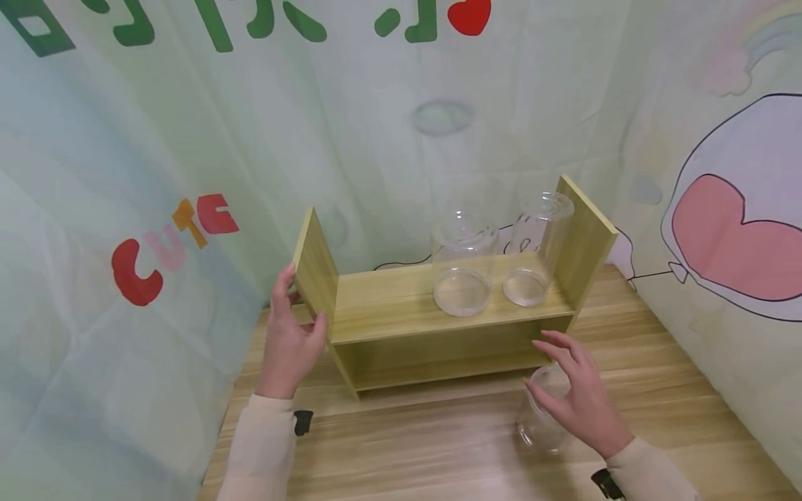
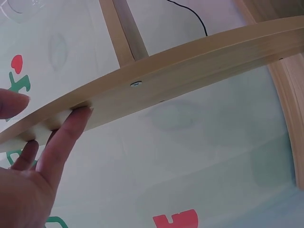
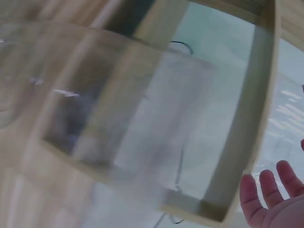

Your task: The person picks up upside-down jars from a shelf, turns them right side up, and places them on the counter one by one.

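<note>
My left hand (image 1: 291,344) is at the left side panel of a light wooden two-tier shelf (image 1: 382,306). In the left wrist view its fingertips touch the panel's outer face (image 2: 156,90), with the thumb near the opposite edge. My right hand (image 1: 583,393) is over a clear jar (image 1: 541,421) on the table before the shelf's right end, thumb and fingers spread apart. In the right wrist view the see-through jar (image 3: 61,90) looks blurred, and the visible fingers are apart from it. Two taller clear jars, one wide (image 1: 462,289) and one narrower (image 1: 528,285), stand on the upper board.
The shelf stands on a wood-grain table (image 1: 401,445). Behind it and at both sides hangs a printed cloth (image 1: 351,125) with lettering and a heart balloon. The shelf's right side panel (image 1: 585,243) rises beside the narrower jar.
</note>
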{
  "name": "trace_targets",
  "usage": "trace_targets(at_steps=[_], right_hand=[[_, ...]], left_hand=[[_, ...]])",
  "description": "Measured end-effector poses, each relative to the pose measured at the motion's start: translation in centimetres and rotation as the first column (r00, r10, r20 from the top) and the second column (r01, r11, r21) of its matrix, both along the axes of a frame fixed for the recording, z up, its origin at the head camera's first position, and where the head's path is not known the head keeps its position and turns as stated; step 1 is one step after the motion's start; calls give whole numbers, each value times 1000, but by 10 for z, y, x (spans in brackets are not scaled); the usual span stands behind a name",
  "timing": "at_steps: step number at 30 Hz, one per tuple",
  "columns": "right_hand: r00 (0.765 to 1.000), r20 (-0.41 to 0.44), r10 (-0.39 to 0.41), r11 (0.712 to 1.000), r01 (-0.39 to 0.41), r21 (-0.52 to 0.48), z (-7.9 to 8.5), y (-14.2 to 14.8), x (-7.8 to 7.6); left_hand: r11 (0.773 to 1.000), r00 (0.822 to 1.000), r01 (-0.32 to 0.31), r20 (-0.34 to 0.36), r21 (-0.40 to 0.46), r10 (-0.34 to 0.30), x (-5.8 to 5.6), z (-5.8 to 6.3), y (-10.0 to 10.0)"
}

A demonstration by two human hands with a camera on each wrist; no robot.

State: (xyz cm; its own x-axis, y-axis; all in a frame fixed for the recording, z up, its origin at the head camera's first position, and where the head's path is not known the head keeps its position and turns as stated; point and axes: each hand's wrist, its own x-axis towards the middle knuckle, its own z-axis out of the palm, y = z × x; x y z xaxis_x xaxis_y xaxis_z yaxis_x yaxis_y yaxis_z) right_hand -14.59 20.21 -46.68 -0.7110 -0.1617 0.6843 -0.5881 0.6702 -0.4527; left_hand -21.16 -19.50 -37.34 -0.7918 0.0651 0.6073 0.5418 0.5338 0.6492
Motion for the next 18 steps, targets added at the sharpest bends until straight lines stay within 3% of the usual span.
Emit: trace_targets(at_steps=[5,11,15,18], right_hand=[[993,-94,74,996,-79,-46,21,-15,-10],[980,-169,105,991,-118,-68,48,-34,-21],[978,-183,97,990,-114,-87,63,-46,-29],[977,-193,87,988,-110,-112,71,-54,-35]], left_hand=[[1000,1000,-12,-10,-3,12,12,14,9],[1000,1000,0,-18,-5,0,18,21,14],[1000,1000,-6,-18,-10,6,17,21,14],[1000,1000,-13,-16,-11,13,11,13,10]])
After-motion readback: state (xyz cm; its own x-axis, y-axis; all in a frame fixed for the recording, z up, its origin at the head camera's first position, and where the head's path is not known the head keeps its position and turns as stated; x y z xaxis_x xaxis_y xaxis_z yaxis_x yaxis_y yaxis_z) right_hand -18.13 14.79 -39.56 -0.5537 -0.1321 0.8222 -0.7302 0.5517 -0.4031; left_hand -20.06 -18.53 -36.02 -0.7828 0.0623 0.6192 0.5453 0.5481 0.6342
